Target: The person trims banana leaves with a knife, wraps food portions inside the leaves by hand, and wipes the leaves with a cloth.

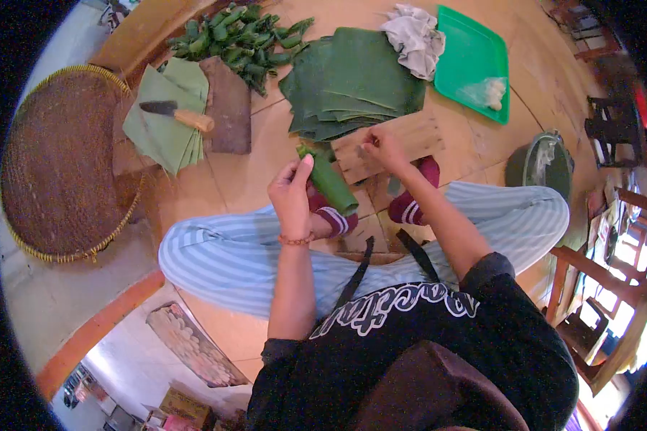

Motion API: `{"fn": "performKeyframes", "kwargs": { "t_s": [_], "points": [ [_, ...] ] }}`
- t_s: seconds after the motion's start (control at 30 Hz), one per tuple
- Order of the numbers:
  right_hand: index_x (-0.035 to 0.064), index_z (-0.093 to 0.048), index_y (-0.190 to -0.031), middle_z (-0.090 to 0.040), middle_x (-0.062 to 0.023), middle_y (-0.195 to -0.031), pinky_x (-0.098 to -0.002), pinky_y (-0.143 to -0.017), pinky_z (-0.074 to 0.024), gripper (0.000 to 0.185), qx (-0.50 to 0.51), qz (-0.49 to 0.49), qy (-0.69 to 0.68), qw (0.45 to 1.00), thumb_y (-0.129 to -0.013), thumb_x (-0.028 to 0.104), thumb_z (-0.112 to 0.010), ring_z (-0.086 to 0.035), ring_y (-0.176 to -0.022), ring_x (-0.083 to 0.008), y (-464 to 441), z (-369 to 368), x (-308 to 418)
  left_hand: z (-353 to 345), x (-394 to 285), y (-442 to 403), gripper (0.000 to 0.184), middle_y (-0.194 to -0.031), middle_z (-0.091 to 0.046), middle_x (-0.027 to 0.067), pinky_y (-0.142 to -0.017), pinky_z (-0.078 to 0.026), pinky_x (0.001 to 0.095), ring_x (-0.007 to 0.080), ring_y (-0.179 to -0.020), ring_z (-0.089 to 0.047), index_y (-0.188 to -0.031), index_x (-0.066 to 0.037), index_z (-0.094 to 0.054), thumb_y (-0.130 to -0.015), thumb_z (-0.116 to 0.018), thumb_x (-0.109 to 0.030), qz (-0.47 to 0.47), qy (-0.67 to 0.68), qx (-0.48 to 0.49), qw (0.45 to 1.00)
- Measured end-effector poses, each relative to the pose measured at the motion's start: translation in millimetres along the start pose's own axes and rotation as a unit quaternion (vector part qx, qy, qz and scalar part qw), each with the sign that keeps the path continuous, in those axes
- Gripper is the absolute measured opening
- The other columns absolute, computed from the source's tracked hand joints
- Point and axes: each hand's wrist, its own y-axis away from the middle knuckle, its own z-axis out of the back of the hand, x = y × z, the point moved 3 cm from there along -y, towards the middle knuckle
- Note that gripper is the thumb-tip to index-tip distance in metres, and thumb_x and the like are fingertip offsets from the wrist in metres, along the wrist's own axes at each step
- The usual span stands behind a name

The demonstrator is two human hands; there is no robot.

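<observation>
Wrapped in the fingers of my left hand (290, 195) is a rolled green banana leaf (335, 188), tilted with its lower end toward my body. My thumb presses near the roll's upper end. To the right, my right hand (385, 151) is closed in a pinch over a wooden board (423, 135); whatever it pinches, if anything, is too small to make out. Just beyond both hands lies a stack of cut banana leaves (359, 72).
A knife (187, 118) rests on paler leaf pieces (151, 140) at left, near a big woven basket (65, 165). Leaf scraps (230, 43) are piled behind. On the right are a crumpled cloth (415, 39), a green tray (474, 43) with a plastic bag, and a dark bucket (517, 169).
</observation>
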Motion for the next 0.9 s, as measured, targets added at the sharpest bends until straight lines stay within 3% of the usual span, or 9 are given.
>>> {"fn": "performKeyframes", "kwargs": {
  "t_s": [0.2,0.3,0.5,0.6,0.67,0.73,0.8,0.9],
  "points": [
    [0.0016,-0.052,-0.077,-0.05,-0.0126,-0.072,-0.0354,-0.064,-0.0423,0.013,-0.068,0.07,-0.026,0.995,-0.071,0.007,-0.062,-0.051,-0.072,-0.0277,-7.1,-41.5,-44.6,-2.7,-12.5,4.0,0.016,-0.071,-0.058,-0.001,-0.049,-0.035,0.0173,0.0035,-0.058,-0.047,-0.081,-0.001,-0.064,-0.078,-0.066,-0.016,-0.047,-0.005,-0.028,0.998],
    [0.0012,-0.051,-0.075,-0.049,-0.0137,-0.071,-0.0364,-0.065,-0.042,0.013,-0.06,-0.013,-0.051,0.997,-0.071,0.007,-0.062,-0.05,-0.073,-0.0303,7.3,-14.4,-21.4,-4.9,-11.6,3.7,0.017,-0.073,-0.059,-0.0001,-0.053,-0.038,0.018,0.0045,-0.062,-0.049,-0.083,0.0,-0.064,-0.078,-0.066,-0.016,-0.033,-0.004,-0.027,0.999],
    [0.002,-0.052,-0.077,-0.052,-0.0143,-0.074,-0.0365,-0.065,-0.0426,0.015,-0.061,0.06,0.071,0.994,-0.07,0.01,-0.063,-0.051,-0.072,-0.03,5.3,-16.6,-18.7,-7.9,7.1,-1.3,0.017,-0.072,-0.058,-0.0007,-0.052,-0.039,0.0178,0.0042,-0.06,-0.049,-0.083,0.0,-0.063,-0.078,-0.066,-0.016,0.0,0.035,0.002,0.999],
    [0.0029,-0.052,-0.078,-0.052,-0.0143,-0.074,-0.0357,-0.064,-0.0433,0.017,-0.067,0.067,0.064,0.993,-0.07,0.012,-0.064,-0.052,-0.071,-0.0296,2.8,-23.7,-11.9,-12.5,9.4,2.9,0.018,-0.071,-0.057,-0.001,-0.049,-0.036,0.0171,0.0041,-0.058,-0.048,-0.083,0.0,-0.063,-0.077,-0.067,-0.017,0.024,0.086,0.01,0.996],
    [0.0027,-0.051,-0.078,-0.052,-0.0138,-0.073,-0.0354,-0.064,-0.0434,0.019,-0.053,-0.027,-0.077,0.995,-0.07,0.013,-0.065,-0.052,-0.071,-0.0289,5.7,-23.7,-19.6,-8.9,13.1,0.1,0.018,-0.071,-0.057,-0.0009,-0.048,-0.037,0.0169,0.0043,-0.057,-0.048,-0.084,0.0,-0.063,-0.077,-0.067,-0.017,0.004,0.081,0.008,0.997],
    [0.0024,-0.05,-0.078,-0.051,-0.0135,-0.073,-0.0352,-0.063,-0.0433,0.02,-0.042,-0.045,-0.099,0.993,-0.069,0.013,-0.065,-0.052,-0.071,-0.0284,7.5,-18.5,-22.7,-6.6,13.6,-1.5,0.018,-0.071,-0.057,-0.0008,-0.048,-0.038,0.017,0.0045,-0.057,-0.049,-0.084,0.0,-0.062,-0.077,-0.067,-0.017,-0.005,0.071,0.005,0.997],
    [0.002,-0.05,-0.078,-0.051,-0.0134,-0.073,-0.035,-0.063,-0.0429,0.022,-0.039,0.012,-0.002,0.999,-0.069,0.013,-0.066,-0.052,-0.071,-0.0281,8.5,-8.8,-21.9,-7.0,12.6,-1.0,0.019,-0.071,-0.057,-0.0006,-0.048,-0.039,0.0176,0.0046,-0.058,-0.049,-0.084,0.0,-0.062,-0.077,-0.067,-0.017,-0.005,0.059,0.002,0.998],
    [0.0012,-0.049,-0.078,-0.051,-0.0138,-0.074,-0.0351,-0.064,-0.0427,0.021,-0.073,0.047,-0.03,0.996,-0.068,0.011,-0.065,-0.052,-0.072,-0.0282,-0.7,-24.1,-39.2,-15.3,9.2,4.0,0.019,-0.072,-0.057,-0.0008,-0.048,-0.039,0.0183,0.0046,-0.058,-0.049,-0.086,-0.001,-0.061,-0.077,-0.067,-0.017,0.023,0.093,0.01,0.995]
  ]
}}
